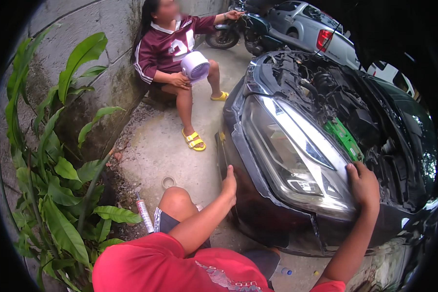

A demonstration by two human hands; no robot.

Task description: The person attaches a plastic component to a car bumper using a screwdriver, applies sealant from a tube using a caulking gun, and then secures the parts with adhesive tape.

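My left hand (228, 187) grips the left side of the dark car's front bumper (265, 221), its fingers partly hidden. My right hand (362, 185) holds the upper right edge of the large clear headlight (297, 155), fingertips curled over it beside the engine bay. A green part (343, 138) lies in the open engine bay (326, 92) just above that hand. Cracked or torn edging runs along the bumper below the headlight.
A seated person (168, 44) in maroon holds a white fan (194, 65) against the concrete wall (78, 39). Leafy plants (58, 209) line the left. A sealant tube (145, 214) and tape roll (168, 178) are near my knee. Behind stand a motorbike (253, 34) and silver vehicle (306, 24).
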